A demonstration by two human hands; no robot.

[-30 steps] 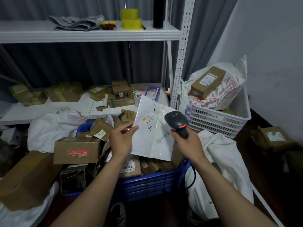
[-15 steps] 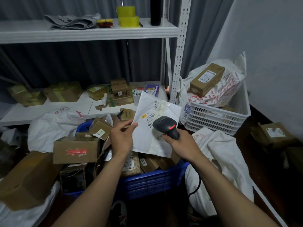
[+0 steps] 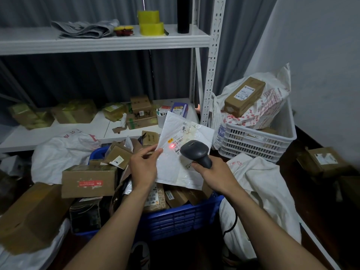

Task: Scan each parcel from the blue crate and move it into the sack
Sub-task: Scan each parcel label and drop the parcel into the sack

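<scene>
My left hand (image 3: 145, 166) pinches the left edge of a white padded mailer (image 3: 181, 168), holding it upright above the blue crate (image 3: 181, 219). My right hand (image 3: 212, 172) grips a black barcode scanner (image 3: 195, 152) right in front of the mailer. A red light spot falls on the mailer's label (image 3: 176, 142). The crate is full of brown cardboard parcels. To its right lies a white sack (image 3: 261, 188), its cloth crumpled.
A white basket (image 3: 259, 141) with a printed bag and a brown box (image 3: 244, 96) stands at the right. White shelving (image 3: 101, 40) behind holds tape rolls and boxes. More boxes (image 3: 88, 181) and white sacks lie at the left. A dark floor with boxes lies at the far right.
The scanner moved left and closer to the mailer's label. A red light spot now shows on the label. My left hand keeps its hold on the mailer.
</scene>
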